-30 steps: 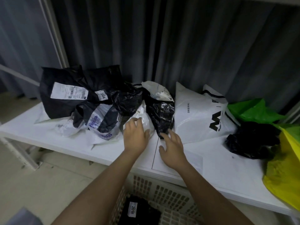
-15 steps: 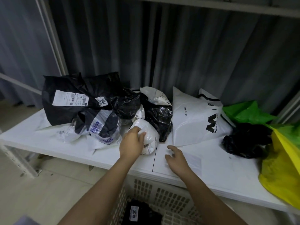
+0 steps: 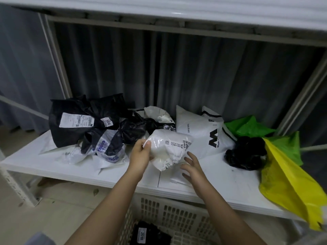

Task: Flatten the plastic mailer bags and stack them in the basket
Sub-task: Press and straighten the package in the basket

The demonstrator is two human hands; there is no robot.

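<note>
My left hand (image 3: pixel 141 152) grips the left edge of a crumpled white mailer bag (image 3: pixel 169 149), lifted just above the white shelf (image 3: pixel 221 183). My right hand (image 3: pixel 192 166) hovers below the bag's right side with fingers spread, holding nothing. A pile of black and white mailer bags (image 3: pixel 92 128) lies at the shelf's left. A large white bag with black lettering (image 3: pixel 201 133) leans at the back. Below the shelf stands a white slotted basket (image 3: pixel 177 214) holding a flat black mailer with a label (image 3: pixel 148 234).
A crumpled black bag (image 3: pixel 246 152), a green bag (image 3: pixel 247 126) and a yellow bag (image 3: pixel 290 184) fill the shelf's right end. Grey curtain hangs behind. An upper shelf board (image 3: pixel 177 13) runs overhead, with metal posts at either side.
My left hand has picked the white bag out of the pile and raised it toward me. My right hand left the shelf surface and rose beside the bag. The camera tilted up.
</note>
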